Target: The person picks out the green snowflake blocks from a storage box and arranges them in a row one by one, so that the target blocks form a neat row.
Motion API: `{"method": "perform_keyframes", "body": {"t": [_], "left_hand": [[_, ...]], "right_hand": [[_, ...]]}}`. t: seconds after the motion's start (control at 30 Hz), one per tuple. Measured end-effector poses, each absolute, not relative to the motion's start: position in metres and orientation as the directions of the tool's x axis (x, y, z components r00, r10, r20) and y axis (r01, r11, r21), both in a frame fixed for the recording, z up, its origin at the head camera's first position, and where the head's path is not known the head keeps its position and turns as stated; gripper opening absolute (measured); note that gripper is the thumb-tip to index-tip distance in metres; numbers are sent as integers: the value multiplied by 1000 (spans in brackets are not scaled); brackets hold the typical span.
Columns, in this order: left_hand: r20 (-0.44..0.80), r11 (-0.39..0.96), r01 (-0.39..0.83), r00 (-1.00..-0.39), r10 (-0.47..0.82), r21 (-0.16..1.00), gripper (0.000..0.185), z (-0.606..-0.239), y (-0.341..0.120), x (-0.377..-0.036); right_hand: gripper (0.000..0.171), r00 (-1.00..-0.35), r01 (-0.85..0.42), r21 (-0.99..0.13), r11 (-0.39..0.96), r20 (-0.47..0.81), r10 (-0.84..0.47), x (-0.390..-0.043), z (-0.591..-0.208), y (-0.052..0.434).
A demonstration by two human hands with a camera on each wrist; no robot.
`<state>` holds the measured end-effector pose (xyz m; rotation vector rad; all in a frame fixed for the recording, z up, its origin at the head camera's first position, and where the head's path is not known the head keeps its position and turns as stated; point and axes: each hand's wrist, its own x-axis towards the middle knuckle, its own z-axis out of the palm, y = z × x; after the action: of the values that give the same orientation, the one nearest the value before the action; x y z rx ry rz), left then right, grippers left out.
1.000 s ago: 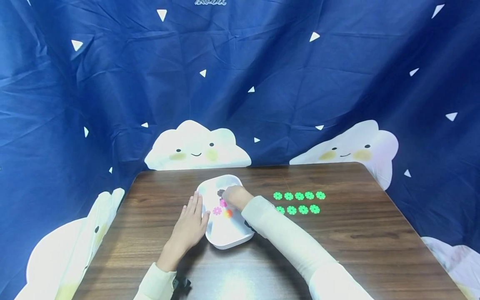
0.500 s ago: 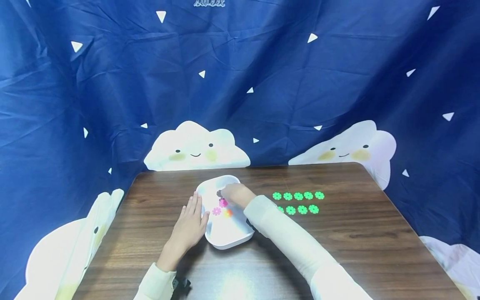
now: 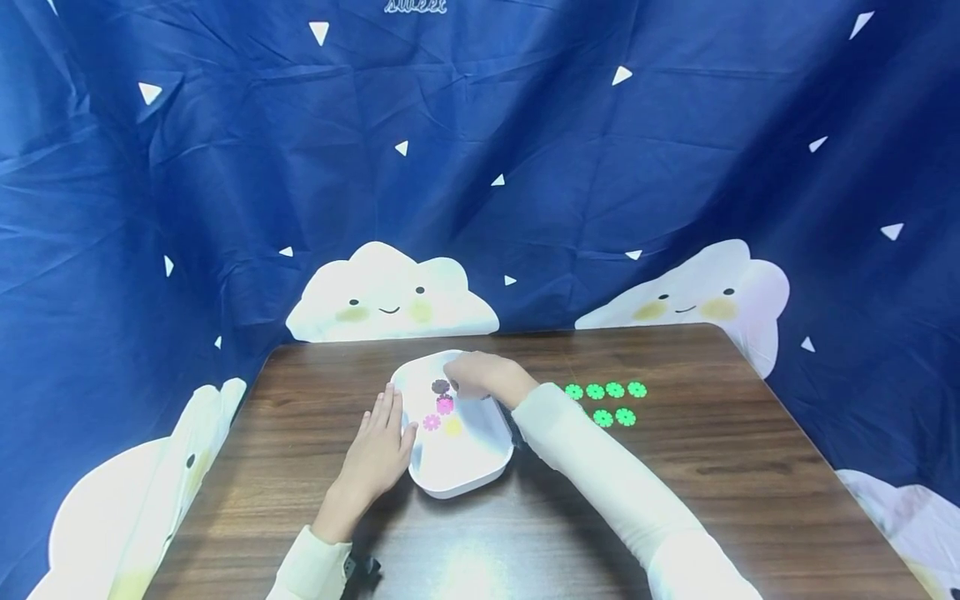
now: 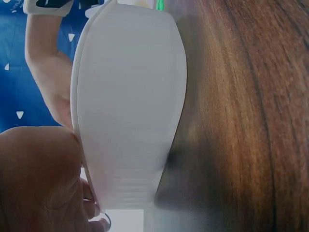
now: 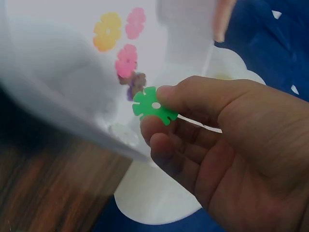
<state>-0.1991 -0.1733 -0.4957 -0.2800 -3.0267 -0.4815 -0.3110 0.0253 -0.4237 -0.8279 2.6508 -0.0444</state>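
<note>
Sorting well underway: pinching one green disc (image 5: 154,107) in the right hand (image 3: 480,377) above the white tray (image 3: 480,471), steadying its rim with flat left hand (image 3: 378,454), green rows (image 3: 609,402) lying on the table (image 3: 712,492), four colored discs (image 3: 441,408) remaining inside.

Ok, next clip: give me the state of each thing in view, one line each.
white tray: flat on the table, steadied at its left rim.
left hand: open, fingers against the tray's rim.
right hand: above the tray, pinching a piece.
green flower piece: pinched, lifted.
loose pieces: lying in the tray.
green rows: laid out on the table.
</note>
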Motion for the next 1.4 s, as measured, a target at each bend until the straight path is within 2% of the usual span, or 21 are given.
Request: {"method": "perform_keyframes", "body": {"t": [0.47,1.03,1.23,1.4], "left_hand": [[110,932,191,-980,165,309,68,-495,-175,-200],[84,931,195,-981,177,310,68,-494,-173,-198],[90,935,198,-980,179,295,68,-496,-174,-199],[102,935,199,-979,176,293,67,-496,-174,-199]], "right_hand": [[14,-753,-591,-275,758,-149,-641,-312,-395,87],[6,-841,-512,-230,828,-64,-538,-290,-383,175],[6,-850,-500,-284,818,-20,-526,-281,-386,206],[7,-863,-464,-375,803,-12,-505,-273,-391,231]]}}
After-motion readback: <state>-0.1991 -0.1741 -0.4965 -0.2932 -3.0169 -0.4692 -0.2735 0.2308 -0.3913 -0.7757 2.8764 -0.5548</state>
